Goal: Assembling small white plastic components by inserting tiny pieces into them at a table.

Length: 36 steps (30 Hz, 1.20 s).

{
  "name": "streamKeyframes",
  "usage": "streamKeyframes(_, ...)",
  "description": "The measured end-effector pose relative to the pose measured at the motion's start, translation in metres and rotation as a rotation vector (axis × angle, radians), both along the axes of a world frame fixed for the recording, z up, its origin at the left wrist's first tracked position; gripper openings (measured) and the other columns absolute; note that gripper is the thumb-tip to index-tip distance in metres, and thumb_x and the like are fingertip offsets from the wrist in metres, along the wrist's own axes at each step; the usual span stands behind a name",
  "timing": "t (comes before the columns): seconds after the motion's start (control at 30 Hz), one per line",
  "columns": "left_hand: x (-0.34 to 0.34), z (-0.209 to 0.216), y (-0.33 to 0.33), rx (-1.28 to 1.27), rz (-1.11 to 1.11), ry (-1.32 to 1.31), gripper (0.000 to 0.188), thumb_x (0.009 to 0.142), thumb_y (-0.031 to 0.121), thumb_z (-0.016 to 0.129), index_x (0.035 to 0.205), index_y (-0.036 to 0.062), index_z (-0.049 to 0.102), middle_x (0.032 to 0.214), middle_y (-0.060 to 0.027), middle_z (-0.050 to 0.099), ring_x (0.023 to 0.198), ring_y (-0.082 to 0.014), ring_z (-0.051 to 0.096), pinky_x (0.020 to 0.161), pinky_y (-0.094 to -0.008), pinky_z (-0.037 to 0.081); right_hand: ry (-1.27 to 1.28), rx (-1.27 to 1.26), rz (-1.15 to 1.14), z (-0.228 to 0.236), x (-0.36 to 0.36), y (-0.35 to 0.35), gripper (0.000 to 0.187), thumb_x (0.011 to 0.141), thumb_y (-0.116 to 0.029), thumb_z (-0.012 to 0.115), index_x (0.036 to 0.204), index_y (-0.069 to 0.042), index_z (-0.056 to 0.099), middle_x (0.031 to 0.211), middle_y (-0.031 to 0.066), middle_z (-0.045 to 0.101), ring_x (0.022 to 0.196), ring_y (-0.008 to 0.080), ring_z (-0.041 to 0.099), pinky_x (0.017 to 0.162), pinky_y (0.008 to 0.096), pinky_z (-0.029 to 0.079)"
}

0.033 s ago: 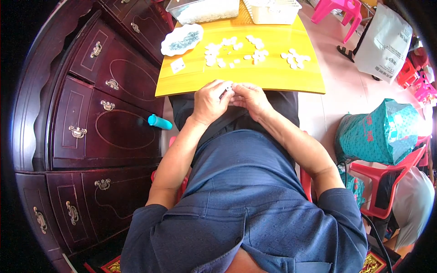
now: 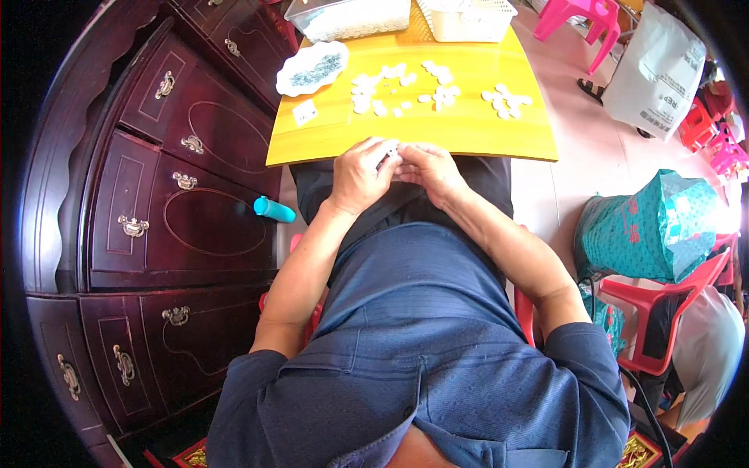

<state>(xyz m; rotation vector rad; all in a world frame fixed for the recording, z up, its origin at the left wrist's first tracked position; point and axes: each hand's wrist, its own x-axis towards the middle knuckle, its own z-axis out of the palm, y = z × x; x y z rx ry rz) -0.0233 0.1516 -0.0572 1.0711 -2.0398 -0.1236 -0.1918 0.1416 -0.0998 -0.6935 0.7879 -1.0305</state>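
Note:
My left hand (image 2: 362,175) and my right hand (image 2: 433,171) meet just off the near edge of the yellow table (image 2: 468,142). Between their fingertips is a small white piece (image 2: 392,153) with a dark spot on it. Both hands are closed around it, and the fingers hide most of its shape. Beyond them on the tabletop lie several small white pieces in loose groups, with one cluster (image 2: 361,101) left of the middle and another (image 2: 505,101) at the right. A white scalloped dish (image 2: 340,64) holding dark, fine bits stands at the left edge.
A small white card (image 2: 304,113) lies near the dish. A clear bin (image 2: 351,22) and a white basket (image 2: 472,23) stand at the table's back. Dark wooden drawers (image 2: 211,210) rise at my left, beside a turquoise bottle (image 2: 275,209). A teal bag (image 2: 644,226) is at my right.
The white plastic bag at the far right has shifted very slightly. My hands and the white pieces stay where they were.

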Motion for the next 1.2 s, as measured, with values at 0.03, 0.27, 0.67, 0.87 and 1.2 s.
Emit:
streamKeyframes(0.03,0.000,-0.001,0.000,-0.002,0.001,0.000,0.021,0.086,0.015,0.072,0.103,0.0037,0.072,0.098,-0.0122,0.072,0.087,-0.0331,0.071,0.075,-0.0397,0.057,-0.004,-0.008,-0.007,0.000,0.000,0.000,0.014,0.098,-0.019,0.066,0.099,-0.006,0.072,0.088,0.0033,0.073,0.075,0.0116,0.068,0.067,0.0237,0.055)
streamKeyframes(0.27,-0.003,-0.004,-0.001,-0.055,-0.003,0.003,0.016,0.088,0.013,0.069,0.101,0.0038,0.071,0.097,-0.0132,0.072,0.086,-0.0345,0.070,0.074,-0.0408,0.057,0.015,-0.015,-0.040,0.005,0.000,0.004,0.016,0.099,-0.018,0.064,0.097,-0.004,0.072,0.087,0.0039,0.073,0.072,0.0128,0.068,0.066,0.0242,0.055)
streamKeyframes(0.67,0.022,-0.001,-0.040,0.289,0.102,-0.021,0.036,0.085,0.019,0.076,0.117,0.0068,0.069,0.096,-0.0123,0.070,0.070,-0.0251,0.068,0.069,-0.0386,0.055,0.783,-0.442,-0.153,0.043,-0.053,-0.025,0.031,0.095,-0.028,0.061,0.091,-0.001,0.075,0.077,0.0073,0.075,0.064,0.0137,0.067,0.063,0.0324,0.055)
streamKeyframes(0.87,0.019,-0.001,-0.075,0.159,0.107,-0.143,0.021,0.087,0.018,0.069,0.106,0.0091,0.069,0.106,-0.0116,0.069,0.096,-0.0363,0.068,0.078,-0.0471,0.055,1.301,-0.503,-0.122,0.048,-0.122,-0.056,0.031,0.090,-0.030,0.060,0.088,-0.003,0.075,0.076,0.0187,0.072,0.074,0.0332,0.072,0.074,0.0441,0.056)
streamKeyframes(1.2,0.019,-0.014,-0.086,0.102,0.128,-0.118,0.016,0.094,0.022,0.063,0.097,0.0093,0.071,0.103,-0.0118,0.070,0.094,-0.0349,0.068,0.080,-0.0453,0.055,1.609,-0.482,-0.403,0.042,-0.161,-0.057,0.026,0.088,-0.027,0.066,0.083,-0.003,0.072,0.080,0.0242,0.069,0.079,0.0409,0.070,0.072,0.0492,0.055)
